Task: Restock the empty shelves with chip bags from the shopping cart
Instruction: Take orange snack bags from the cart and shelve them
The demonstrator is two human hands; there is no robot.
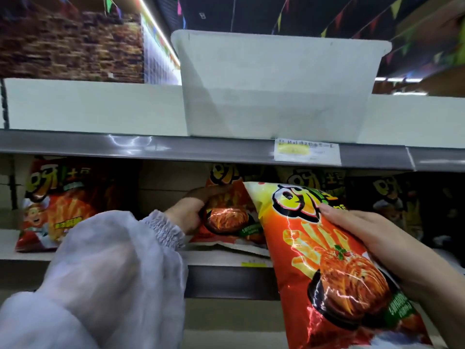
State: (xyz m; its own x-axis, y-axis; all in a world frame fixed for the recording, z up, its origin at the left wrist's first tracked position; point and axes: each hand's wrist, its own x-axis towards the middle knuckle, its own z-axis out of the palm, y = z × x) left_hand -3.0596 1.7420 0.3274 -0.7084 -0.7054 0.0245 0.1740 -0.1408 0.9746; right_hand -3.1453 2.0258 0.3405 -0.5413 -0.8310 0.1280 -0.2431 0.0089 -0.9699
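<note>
Left hand (190,213) curled round shelved chip bag (227,220); right hand (372,239) clamped on second chip bag (332,268), tilted at middle shelf (226,280). White bin (276,84) on upper shelf (176,147), contents indiscernible.

One wide-angle camera sits on the person's head, very near a store shelf unit and facing it almost squarely. It seems to tilt somewhat upward: the upper shelf rail (176,147) crosses mid-frame, with the ceiling (251,11) showing above. The lower shelf (221,278) lies a little below the lens. The left hand (187,212) and right hand (372,235) reach in from the bottom edge. The upper corners are smeared.
</note>
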